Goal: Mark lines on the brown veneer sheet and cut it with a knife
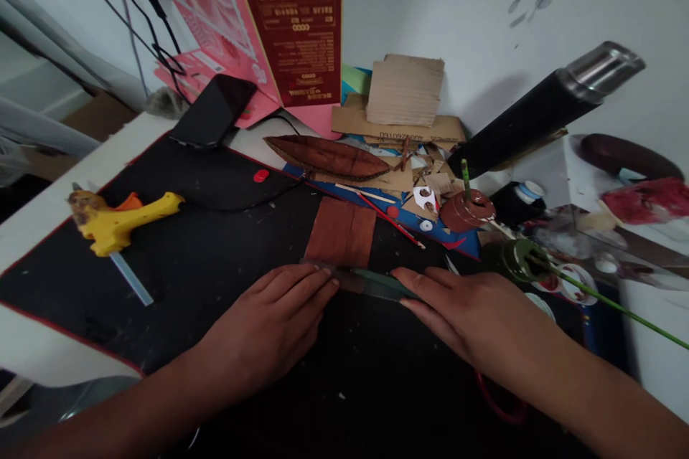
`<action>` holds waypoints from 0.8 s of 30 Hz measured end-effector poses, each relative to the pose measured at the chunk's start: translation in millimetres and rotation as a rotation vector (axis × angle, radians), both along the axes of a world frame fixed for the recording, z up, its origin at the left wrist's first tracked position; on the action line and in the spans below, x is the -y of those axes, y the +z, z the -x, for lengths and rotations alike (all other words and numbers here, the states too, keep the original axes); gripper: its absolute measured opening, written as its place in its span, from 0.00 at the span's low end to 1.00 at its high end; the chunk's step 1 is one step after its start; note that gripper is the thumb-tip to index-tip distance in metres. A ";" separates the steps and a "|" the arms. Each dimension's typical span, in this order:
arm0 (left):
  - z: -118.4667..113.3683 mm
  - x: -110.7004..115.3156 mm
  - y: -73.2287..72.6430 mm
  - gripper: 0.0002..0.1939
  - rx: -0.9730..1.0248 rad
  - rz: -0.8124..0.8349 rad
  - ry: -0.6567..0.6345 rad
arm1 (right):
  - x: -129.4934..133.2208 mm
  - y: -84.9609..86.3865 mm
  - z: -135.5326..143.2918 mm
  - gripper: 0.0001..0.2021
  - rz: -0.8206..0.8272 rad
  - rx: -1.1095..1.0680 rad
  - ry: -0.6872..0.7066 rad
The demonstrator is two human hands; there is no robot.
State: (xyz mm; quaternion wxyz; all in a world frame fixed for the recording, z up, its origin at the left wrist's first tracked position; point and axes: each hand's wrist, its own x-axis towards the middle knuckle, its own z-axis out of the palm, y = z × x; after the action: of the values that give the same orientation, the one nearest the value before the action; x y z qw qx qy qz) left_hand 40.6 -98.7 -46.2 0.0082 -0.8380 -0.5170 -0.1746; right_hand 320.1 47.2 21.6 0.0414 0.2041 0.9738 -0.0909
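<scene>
A reddish-brown painted cardboard piece (341,231) lies flat on the black mat, with a clear ruler-like strip (377,290) across its near edge. My left hand (272,319) presses the strip's left end down, its fingers bent and held together. From the right, my right hand (457,308) pinches a slim dark green tool (381,280) that lies along the strip; its tip is too dim to make out. Beyond the cardboard rests a brown leaf-shaped boat-like piece (328,156). A red pencil-like stick (390,217) lies just right of the cardboard.
On the left are a yellow glue gun (121,219) and a phone (215,111). At the right stand a brown paint jar (467,211), a green paint jar (519,258) and a leaning black thermos (543,111). Cardboard scraps (406,90) and a red box (301,21) are behind.
</scene>
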 end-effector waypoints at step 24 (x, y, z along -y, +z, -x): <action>0.0 -0.5 -0.8 0.20 -0.002 -0.002 0.000 | -1.9 4.7 10.9 0.16 -0.034 0.016 0.047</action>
State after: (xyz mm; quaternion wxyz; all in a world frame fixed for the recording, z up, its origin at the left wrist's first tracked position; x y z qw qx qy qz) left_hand 40.6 -98.1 -47.0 0.0094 -0.8381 -0.5169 -0.1742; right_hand 309.2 49.1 26.3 0.0480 0.1827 0.9794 -0.0716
